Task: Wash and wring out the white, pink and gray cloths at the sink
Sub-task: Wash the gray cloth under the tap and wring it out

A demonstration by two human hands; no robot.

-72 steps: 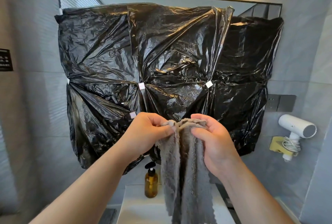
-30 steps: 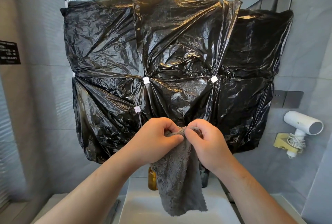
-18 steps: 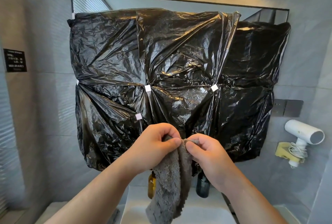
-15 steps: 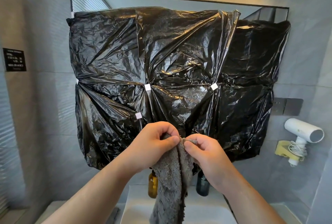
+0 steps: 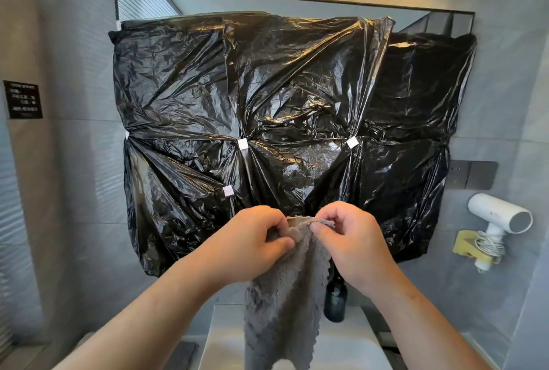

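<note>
A fluffy gray cloth (image 5: 285, 304) hangs in front of me above the white sink (image 5: 350, 349). My left hand (image 5: 246, 245) pinches its top edge on the left, and my right hand (image 5: 347, 242) pinches the same edge on the right, thumbs and fingers curled on the fabric. Both hands are close together at chest height. The cloth's lower part looks darker and wet. No white or pink cloth is in view.
Black plastic sheeting (image 5: 282, 120) is taped over the mirror behind the sink. A dark bottle (image 5: 335, 298) stands at the sink's back edge. A white hair dryer (image 5: 499, 218) hangs in a yellow holder on the right wall.
The cloth has been opened out wider between my hands, which have shifted along its top edge. The view has tilted up slightly.
</note>
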